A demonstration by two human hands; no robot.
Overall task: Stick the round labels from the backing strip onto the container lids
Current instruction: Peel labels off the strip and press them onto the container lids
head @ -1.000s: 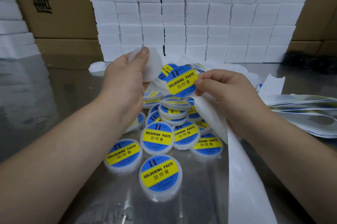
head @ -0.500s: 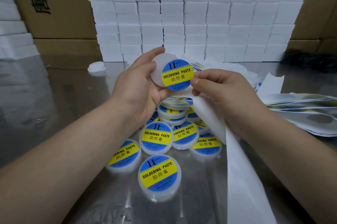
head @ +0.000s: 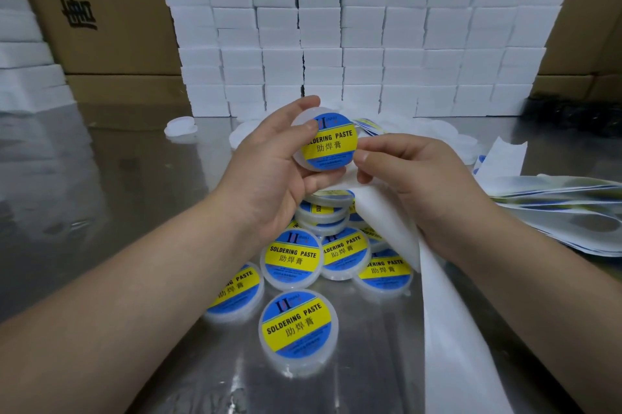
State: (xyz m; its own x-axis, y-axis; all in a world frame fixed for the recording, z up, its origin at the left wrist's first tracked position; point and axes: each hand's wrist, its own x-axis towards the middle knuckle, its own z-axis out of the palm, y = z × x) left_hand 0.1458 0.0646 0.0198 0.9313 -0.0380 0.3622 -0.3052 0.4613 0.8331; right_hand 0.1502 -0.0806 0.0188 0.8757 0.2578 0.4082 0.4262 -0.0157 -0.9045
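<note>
A shiny metal counter runs back to a wall of stacked white boxes and cardboard cartons. The left hand grips a round container above the labelled pile, thumb pressing the label onto its lid. The right hand, fingers curled, holds the white backing strip, its fingertips just beside the label's edge.

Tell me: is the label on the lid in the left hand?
On: the round label lies across the lid in the left hand, thumb on its edge. Fully pressed down: cannot tell.
</note>
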